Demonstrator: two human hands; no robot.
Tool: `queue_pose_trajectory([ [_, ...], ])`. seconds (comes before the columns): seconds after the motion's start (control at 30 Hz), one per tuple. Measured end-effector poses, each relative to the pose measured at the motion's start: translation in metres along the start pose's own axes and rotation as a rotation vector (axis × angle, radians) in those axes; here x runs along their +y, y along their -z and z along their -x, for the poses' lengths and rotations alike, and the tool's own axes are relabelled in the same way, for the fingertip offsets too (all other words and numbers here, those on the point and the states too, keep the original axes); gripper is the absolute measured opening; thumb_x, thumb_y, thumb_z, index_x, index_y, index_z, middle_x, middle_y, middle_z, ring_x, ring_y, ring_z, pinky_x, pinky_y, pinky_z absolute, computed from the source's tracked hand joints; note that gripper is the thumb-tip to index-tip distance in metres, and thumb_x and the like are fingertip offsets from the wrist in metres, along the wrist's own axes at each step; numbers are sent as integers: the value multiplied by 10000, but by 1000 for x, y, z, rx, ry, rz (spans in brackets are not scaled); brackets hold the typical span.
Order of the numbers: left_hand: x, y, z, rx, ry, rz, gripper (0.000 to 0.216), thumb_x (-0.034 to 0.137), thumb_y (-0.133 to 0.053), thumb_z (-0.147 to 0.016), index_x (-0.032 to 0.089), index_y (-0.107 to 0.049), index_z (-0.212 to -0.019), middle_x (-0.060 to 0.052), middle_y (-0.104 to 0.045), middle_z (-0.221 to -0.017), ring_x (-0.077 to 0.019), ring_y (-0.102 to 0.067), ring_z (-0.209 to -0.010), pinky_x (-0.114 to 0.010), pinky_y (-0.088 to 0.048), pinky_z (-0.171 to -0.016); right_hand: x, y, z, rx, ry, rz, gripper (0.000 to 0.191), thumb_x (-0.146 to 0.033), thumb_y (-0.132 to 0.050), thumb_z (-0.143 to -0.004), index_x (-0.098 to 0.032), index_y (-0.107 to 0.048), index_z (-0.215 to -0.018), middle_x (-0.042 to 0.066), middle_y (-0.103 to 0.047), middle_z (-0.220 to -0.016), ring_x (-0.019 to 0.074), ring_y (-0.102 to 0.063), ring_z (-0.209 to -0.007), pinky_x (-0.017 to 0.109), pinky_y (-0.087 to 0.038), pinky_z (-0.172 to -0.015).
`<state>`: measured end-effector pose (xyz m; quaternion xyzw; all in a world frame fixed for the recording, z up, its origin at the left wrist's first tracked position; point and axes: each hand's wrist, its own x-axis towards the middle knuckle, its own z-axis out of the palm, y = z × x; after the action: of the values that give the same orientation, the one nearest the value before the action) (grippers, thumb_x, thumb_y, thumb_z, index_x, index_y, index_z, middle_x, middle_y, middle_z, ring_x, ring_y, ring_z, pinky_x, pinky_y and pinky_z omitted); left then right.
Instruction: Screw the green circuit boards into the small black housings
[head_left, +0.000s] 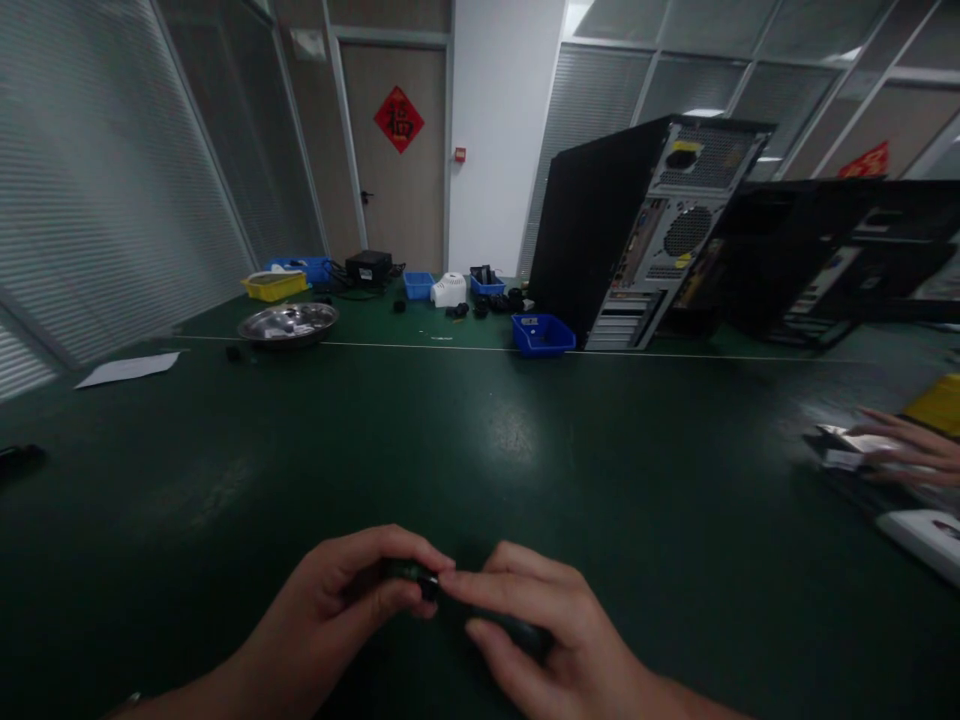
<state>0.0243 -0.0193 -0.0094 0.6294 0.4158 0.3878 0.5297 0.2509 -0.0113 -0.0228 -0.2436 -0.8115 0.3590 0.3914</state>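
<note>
Low in the middle of the head view, my left hand (pixel 341 600) pinches a small dark part (pixel 428 588) between thumb and fingers. The part has a faint greenish tint and a bright edge; its exact kind cannot be made out. My right hand (pixel 559 625) reaches its index finger against the end of that part. Partly hidden under my right fingers is a dark, rounded object (pixel 521 632), held between thumb and palm. Both hands are just above the green tabletop (pixel 480 470).
At the back stand a metal bowl (pixel 289 322), a yellow tray (pixel 276 287), a blue bin (pixel 543 336) and a black computer tower (pixel 600 220). A paper sheet (pixel 129 368) lies at left. At right, another person's hand (pixel 919 450) touches a silvery packet (pixel 844 448).
</note>
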Motion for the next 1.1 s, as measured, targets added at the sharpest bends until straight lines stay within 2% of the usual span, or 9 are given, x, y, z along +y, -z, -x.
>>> queue_pose_trajectory([
  [0.23,-2,-2,0,36,10,27,132,253,-656,-884,267,-763,-961,-2,-748,-854,-158,-691,-748,-198,-544,-717,3,-2,-1,41,25,6,371,-108,-570,-881,-168,-665,-1235,95,-645,-793,175,-606,-676,272,-463,-582],
  [0.4,-9,2,0,43,62,68,158,339,-646,-899,289,-749,-1007,-8,-734,-947,-168,-674,-789,-223,-541,-754,5,1,0,34,-9,33,377,-107,-560,-879,-164,-665,-1237,104,-647,-801,181,-612,-675,277,-458,-575],
  [0.63,-8,7,-4,3,91,148,210,397,-653,-888,284,-719,-1052,-27,-641,-1089,-218,-603,-987,-278,-508,-831,3,4,-1,70,-40,67,407,-99,-549,-885,-231,-633,-1261,62,-627,-799,167,-600,-665,264,-446,-572],
  [0.73,-8,7,-9,-61,153,216,269,363,-696,-859,278,-644,-1110,-13,-648,-1003,-187,-595,-920,-275,-488,-803,0,6,0,98,-20,93,435,-84,-559,-873,-235,-600,-1278,57,-634,-829,168,-605,-678,264,-456,-584],
  [0.83,-6,9,-11,-192,187,253,209,324,-703,-853,233,-602,-1012,6,-641,-909,-156,-589,-813,-247,-472,-704,-3,7,0,99,-20,111,413,-94,-564,-867,-199,-601,-1265,62,-634,-823,172,-608,-676,269,-465,-584],
  [0.9,-5,13,-10,-266,228,165,145,293,-686,-863,208,-606,-950,10,-639,-877,-154,-590,-800,-243,-463,-694,-5,9,-1,88,-48,114,362,-110,-557,-877,-174,-630,-1225,67,-639,-813,179,-619,-691,272,-478,-596],
  [1.0,-2,21,-2,-325,252,-165,132,267,-681,-861,233,-657,-986,2,-667,-967,-193,-601,-922,-279,-463,-808,-7,9,-2,89,-90,113,312,-123,-558,-882,-170,-660,-1173,74,-668,-844,184,-639,-734,277,-502,-648],
  [1.1,1,24,3,-392,177,-431,211,276,-681,-859,296,-673,-1069,0,-666,-1093,-216,-599,-985,-292,-463,-871,-8,8,-2,114,-100,107,308,-126,-571,-874,-182,-665,-1162,67,-689,-866,177,-647,-733,267,-511,-666],
])
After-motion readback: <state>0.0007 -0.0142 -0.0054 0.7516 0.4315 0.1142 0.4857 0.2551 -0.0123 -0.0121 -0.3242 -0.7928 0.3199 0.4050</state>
